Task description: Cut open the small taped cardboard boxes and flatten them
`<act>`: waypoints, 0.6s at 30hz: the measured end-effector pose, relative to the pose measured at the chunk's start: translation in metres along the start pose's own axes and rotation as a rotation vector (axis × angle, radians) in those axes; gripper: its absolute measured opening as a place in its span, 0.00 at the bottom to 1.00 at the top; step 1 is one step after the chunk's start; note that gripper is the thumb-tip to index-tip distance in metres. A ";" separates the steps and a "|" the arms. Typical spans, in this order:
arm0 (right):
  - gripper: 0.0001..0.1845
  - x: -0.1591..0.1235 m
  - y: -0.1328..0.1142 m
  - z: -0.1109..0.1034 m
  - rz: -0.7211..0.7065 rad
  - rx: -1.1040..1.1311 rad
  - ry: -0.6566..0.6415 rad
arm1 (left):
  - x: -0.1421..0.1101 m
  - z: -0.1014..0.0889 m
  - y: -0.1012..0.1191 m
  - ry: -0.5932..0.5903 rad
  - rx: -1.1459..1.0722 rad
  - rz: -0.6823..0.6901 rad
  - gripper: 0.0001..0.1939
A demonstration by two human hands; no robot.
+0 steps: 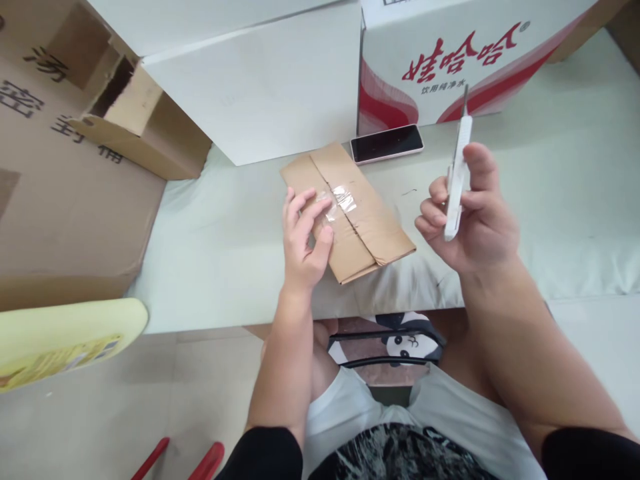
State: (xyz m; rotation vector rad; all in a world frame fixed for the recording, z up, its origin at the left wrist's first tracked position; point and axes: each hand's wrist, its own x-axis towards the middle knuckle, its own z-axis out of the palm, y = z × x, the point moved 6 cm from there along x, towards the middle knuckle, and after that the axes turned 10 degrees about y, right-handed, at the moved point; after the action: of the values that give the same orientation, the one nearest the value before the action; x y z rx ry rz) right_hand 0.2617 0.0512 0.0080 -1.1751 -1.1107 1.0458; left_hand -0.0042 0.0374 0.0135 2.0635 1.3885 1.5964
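Observation:
A flat brown cardboard parcel (367, 220) lies at a slant on the cloth-covered surface, a seam running down its middle with a piece of clear tape (344, 198) across it. My left hand (306, 237) rests on the parcel's left side, fingers spread near the tape. Raised to the right of the parcel, my right hand (477, 213) grips a white utility knife (457, 180). The knife points upward with its thin blade out. It is apart from the parcel.
A phone (387, 143) lies behind the parcel. White boxes (280, 87) and a red-and-white carton (450, 60) stand along the back. Large brown cartons (75, 200) are at the left, above a pale yellow object (70, 333). A panda-patterned item (405, 343) is below the edge.

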 end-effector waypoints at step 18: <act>0.27 -0.046 -0.068 0.027 -0.098 -0.062 -0.047 | -0.014 0.029 0.038 0.029 0.020 0.075 0.21</act>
State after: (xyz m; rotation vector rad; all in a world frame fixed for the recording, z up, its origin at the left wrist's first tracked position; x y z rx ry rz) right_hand 0.2300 0.0035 0.0723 -1.1382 -1.2327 0.9739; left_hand 0.0416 0.0170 0.0167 2.1365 1.3568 1.6539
